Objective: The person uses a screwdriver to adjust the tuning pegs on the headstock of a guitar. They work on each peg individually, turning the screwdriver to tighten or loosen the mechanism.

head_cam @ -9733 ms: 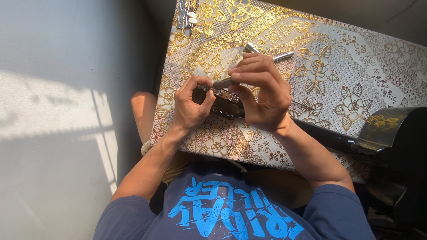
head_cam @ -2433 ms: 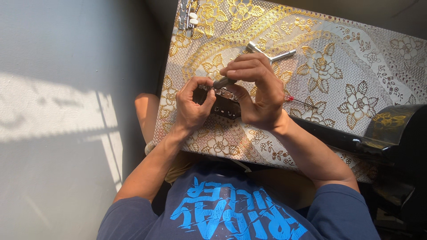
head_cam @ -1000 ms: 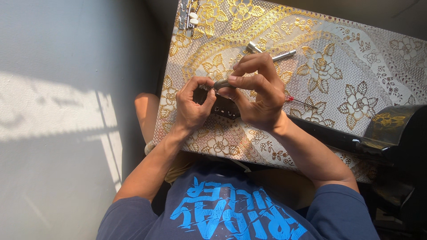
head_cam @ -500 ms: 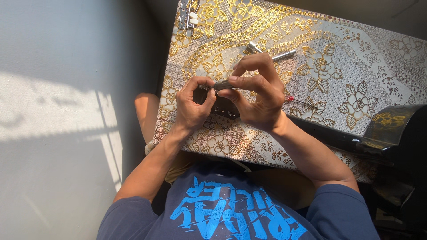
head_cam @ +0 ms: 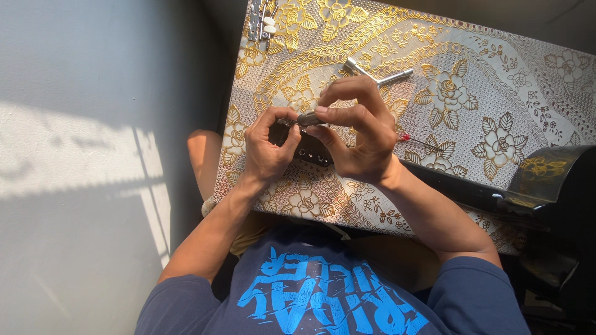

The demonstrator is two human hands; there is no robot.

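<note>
Both hands busy over a small dark part on a gold-flowered table.

Left hand (head_cam: pixel 268 149) pinched around the left end of a small dark rectangular part (head_cam: pixel 308 149) lying on the cream tablecloth with gold roses and scale patterns (head_cam: pixel 496 80), near the table's front edge. Right hand (head_cam: pixel 355 133) curled tight on a short silvery metal tool (head_cam: pixel 308 118), fingers clamped, tip aimed down at the dark part right between the two hands. Can't tell what the part actually is, mostly hidden under fingers. Just behind the right hand, a silver T-shaped metal wrench (head_cam: pixel 375 75) flat on the cloth. Thin red-tipped pin or wire (head_cam: pixel 417 141) just right of the right hand. Cluster of small white-and-metal bits (head_cam: pixel 264 25) at the far left corner. Glossy black curved object (head_cam: pixel 546 186) over the right edge, reflecting the pattern.
</note>
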